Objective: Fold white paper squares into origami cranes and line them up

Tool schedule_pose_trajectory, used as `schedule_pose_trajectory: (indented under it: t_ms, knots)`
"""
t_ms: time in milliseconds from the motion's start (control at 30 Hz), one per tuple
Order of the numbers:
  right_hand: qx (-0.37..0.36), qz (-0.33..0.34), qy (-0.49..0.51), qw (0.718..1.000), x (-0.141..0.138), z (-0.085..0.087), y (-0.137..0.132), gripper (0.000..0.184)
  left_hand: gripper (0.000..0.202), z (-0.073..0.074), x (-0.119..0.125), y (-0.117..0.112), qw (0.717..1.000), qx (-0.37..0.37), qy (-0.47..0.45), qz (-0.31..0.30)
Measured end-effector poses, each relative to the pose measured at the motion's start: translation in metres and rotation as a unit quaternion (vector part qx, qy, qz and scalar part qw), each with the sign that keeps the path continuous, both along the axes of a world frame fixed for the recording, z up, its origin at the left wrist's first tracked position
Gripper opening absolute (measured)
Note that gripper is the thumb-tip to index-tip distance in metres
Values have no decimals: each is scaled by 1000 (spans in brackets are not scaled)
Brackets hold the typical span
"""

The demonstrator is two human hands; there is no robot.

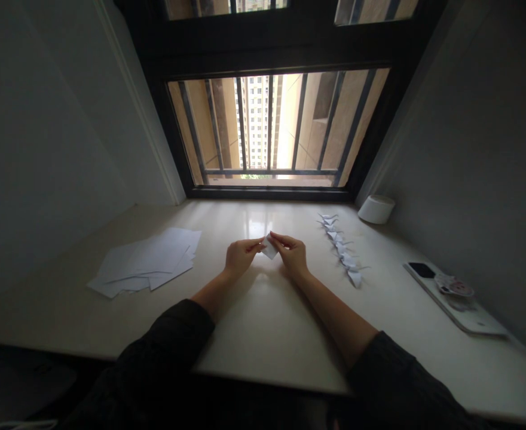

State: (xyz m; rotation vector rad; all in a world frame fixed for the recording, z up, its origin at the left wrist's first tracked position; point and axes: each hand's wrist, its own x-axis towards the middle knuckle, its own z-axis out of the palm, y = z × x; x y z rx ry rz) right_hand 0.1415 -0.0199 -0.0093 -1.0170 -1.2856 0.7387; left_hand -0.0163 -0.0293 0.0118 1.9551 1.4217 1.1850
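Note:
A small folded piece of white paper [269, 249], diamond-like in outline, is held between both hands above the middle of the pale sill. My left hand [241, 255] pinches its left side with thumb and fingers. On the other side, my right hand [293, 253] grips the upper right edge between thumb and fingertips. To the right of the hands, several folded paper cranes [341, 248] stand in a row running away from me. A loose stack of white paper sheets [150, 257] lies to the left.
A phone [453, 298] with a round cartoon-faced grip on its back lies at the right. Behind it, by the wall, is a white roll-shaped object [376, 209]. The dark-framed window [267, 194] closes off the far side of the sill [263, 334].

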Motion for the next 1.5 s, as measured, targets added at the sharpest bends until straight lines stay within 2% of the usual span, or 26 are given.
schedule_pose_trajectory:
  t_ms: [200,300,367,433,600,733,933,1200,1400,1500]
  knots:
    - [-7,1,-30,1000,2,4,0,33,30,-7,1,6,994,-39,-105,-20]
    - [-32,13,-27,999,2,5,2,48,31,-9,-1,9,990,-29,-133,-25]
    - [-54,46,-4,998,1,4,4,63,31,-9,-2,9,990,-18,-140,-20]
    - [-71,86,24,993,0,2,6,69,32,-10,-3,9,990,-14,-141,-16]
    - [-82,144,65,984,0,1,7,61,32,-11,-2,9,986,-22,-161,-24]
    - [-84,145,68,984,2,6,4,51,32,-12,-1,10,984,-28,-174,-37]
    - [-110,158,94,977,2,12,-1,47,33,-14,-2,11,987,-25,-157,-40]
    - [-143,135,64,978,10,9,4,58,31,-10,-1,7,993,-19,-119,-12]
    - [-200,163,77,963,19,9,8,64,31,-9,-5,10,991,-34,-128,11]
    - [-209,190,87,955,21,9,9,65,33,-10,-6,13,988,-44,-148,4]
